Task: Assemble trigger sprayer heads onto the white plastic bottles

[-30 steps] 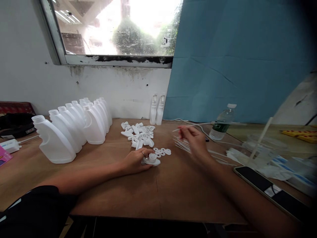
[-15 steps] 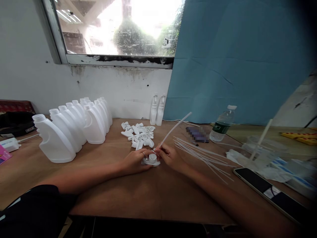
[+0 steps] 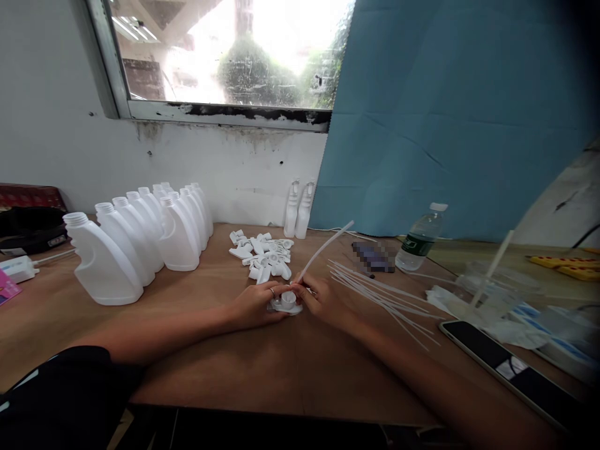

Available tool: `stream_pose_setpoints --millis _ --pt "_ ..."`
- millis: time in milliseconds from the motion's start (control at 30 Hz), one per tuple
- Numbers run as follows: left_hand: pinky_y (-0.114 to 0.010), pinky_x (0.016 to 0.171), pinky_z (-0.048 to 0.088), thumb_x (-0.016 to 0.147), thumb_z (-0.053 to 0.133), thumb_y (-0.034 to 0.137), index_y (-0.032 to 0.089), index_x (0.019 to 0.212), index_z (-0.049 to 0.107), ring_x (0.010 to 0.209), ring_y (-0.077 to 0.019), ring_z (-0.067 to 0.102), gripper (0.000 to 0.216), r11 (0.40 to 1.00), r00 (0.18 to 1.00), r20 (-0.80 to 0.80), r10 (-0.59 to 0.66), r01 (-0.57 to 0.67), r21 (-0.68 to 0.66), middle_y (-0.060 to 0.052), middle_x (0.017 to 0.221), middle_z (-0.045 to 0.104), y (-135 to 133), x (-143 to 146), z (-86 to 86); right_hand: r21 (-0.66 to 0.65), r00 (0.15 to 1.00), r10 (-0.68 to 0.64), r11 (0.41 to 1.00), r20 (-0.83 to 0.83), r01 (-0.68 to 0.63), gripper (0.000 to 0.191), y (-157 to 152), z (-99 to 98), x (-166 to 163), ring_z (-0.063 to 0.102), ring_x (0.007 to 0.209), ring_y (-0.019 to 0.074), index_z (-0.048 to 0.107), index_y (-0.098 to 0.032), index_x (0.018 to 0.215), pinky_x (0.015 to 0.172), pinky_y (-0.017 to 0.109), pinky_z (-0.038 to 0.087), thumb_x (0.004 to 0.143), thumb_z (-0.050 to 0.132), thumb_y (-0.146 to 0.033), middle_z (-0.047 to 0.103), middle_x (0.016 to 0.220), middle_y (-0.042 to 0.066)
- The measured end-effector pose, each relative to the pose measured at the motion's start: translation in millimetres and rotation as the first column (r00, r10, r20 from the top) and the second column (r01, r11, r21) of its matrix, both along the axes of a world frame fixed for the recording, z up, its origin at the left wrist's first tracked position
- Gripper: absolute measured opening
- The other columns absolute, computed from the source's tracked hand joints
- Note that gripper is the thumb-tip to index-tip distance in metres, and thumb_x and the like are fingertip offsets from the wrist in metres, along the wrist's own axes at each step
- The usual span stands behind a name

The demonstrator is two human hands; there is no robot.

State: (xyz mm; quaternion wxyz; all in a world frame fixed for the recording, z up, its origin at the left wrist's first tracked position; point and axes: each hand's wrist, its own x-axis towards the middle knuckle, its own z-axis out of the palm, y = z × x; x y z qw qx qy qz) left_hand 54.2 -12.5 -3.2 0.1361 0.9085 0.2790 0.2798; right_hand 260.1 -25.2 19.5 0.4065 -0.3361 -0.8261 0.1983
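Observation:
My left hand point(image 3: 255, 304) rests on the wooden table point(image 3: 281, 369), its fingers closed round a white spray cap point(image 3: 287, 302). My right hand point(image 3: 323, 299) sits just right of that cap and pinches the lower end of a thin white tube point(image 3: 324, 248), which slants up and to the right. The tube's lower end is at the cap's top. A pile of white spray caps point(image 3: 263, 256) lies just behind both hands. Loose thin tubes point(image 3: 382, 297) fan out on the table to the right of my right hand.
Several white plastic bottles point(image 3: 135, 240) stand in rows at the left. Two slim spray bottles point(image 3: 297, 209) stand by the wall. A water bottle point(image 3: 419, 237) and a phone point(image 3: 506, 369) are at the right, with clear bags point(image 3: 510, 294) beyond.
My right hand came back from the tube pile with one tube and brought its end down to the cap held by my left hand. Since half a second ago it has hardly moved.

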Motion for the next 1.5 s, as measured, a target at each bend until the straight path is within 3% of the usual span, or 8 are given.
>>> stream_pose_setpoints --millis 633,767,900,1100,1233,1300,1367,1500 --pt "-0.029 0.086 0.049 0.077 0.067 0.031 0.024 0.124 0.055 0.096 -0.0189 0.061 0.048 0.999 1.0 0.021 0.004 -0.003 -0.039 -0.005 0.11 0.062 2 1 -3.6 0.11 0.994 -0.044 0.993 0.097 0.033 0.025 1 -3.1 -10 0.049 0.058 0.0135 0.048 -0.022 0.07 0.057 0.026 0.039 0.093 0.046 -0.029 0.052 0.062 -0.002" --pt "-0.027 0.078 0.05 0.076 0.069 0.031 0.021 0.123 0.057 0.086 -0.0169 0.061 0.049 0.999 0.997 0.073 0.025 -0.021 -0.05 -0.004 0.101 0.065 4 2 -3.1 0.144 0.996 -0.041 0.989 0.074 0.03 0.014 0 -7.6 0 0.057 0.067 0.0136 0.053 -0.021 0.099 0.062 0.024 0.047 0.096 0.039 -0.022 0.059 0.078 0.0" --pt "-0.024 0.068 0.049 0.079 0.067 0.036 0.018 0.121 0.058 0.075 -0.0142 0.06 0.047 0.995 0.988 0.144 0.064 -0.053 -0.081 -0.003 0.094 0.066 5 3 0.3 0.21 0.995 -0.002 0.978 0.099 -0.019 0.045 0 -8.6 15 0.058 0.086 0.0174 0.04 -0.021 0.128 0.075 0.032 0.051 0.085 0.045 -0.009 0.056 0.112 0.01" --pt "-0.023 0.065 0.049 0.084 0.062 0.043 0.019 0.107 0.065 0.072 -0.0127 0.06 0.034 0.997 0.989 0.145 0.037 -0.027 -0.067 -0.002 0.087 0.066 -3 0 0.6 0.585 0.859 -0.047 0.751 0.509 -0.306 0.046 3 -9.4 13 0.052 0.11 0.0277 0.05 -0.022 0.128 0.088 0.046 0.045 0.086 0.044 -0.005 0.055 0.126 0.014" --pt "-0.034 0.089 0.049 0.083 0.064 0.038 0.024 0.131 0.049 0.104 -0.0216 0.058 0.052 0.996 0.99 0.124 0.062 -0.07 0.062 -0.008 0.117 0.059 -8 -27 5.5 0.68 0.89 -0.109 0.688 0.443 -0.254 0.035 6 -12.3 13 0.056 0.098 0.0249 0.054 -0.018 0.121 0.084 0.041 0.047 0.088 0.046 -0.012 0.061 0.116 0.014" --pt "-0.043 0.1 0.041 0.085 0.062 0.033 0.025 0.133 0.045 0.119 -0.0268 0.049 0.051 0.925 0.981 0.108 0.164 -0.19 0.328 -0.011 0.128 0.052 -4 -52 15.6 0.695 0.918 -0.134 0.696 0.373 -0.181 0.037 8 -11.3 18 0.057 0.099 0.0258 0.053 -0.018 0.122 0.083 0.041 0.047 0.086 0.048 -0.012 0.06 0.115 0.015" --pt "-0.051 0.103 0.034 0.084 0.062 0.03 0.025 0.132 0.043 0.124 -0.0317 0.043 0.052 0.737 0.927 0.158 0.341 -0.368 0.567 -0.013 0.131 0.049 5 -79 30.3 0.69 0.937 -0.157 0.715 0.311 -0.109 0.041 10 -8.4 25 0.056 0.101 0.0275 0.051 -0.018 0.124 0.083 0.043 0.047 0.084 0.05 -0.011 0.06 0.116 0.017" --pt "-0.059 0.107 0.024 0.074 0.072 0.037 0.02 0.135 0.029 0.134 -0.0404 0.026 0.077 0.393 0.659 0.479 0.581 -0.742 0.544 -0.021 0.145 0.025 29 -121 55.1 0.659 0.963 -0.177 0.752 0.206 -0.003 0.043 14 0.8 36 0.058 0.098 0.0291 0.053 -0.021 0.124 0.083 0.047 0.045 0.081 0.057 -0.013 0.062 0.116 0.015"
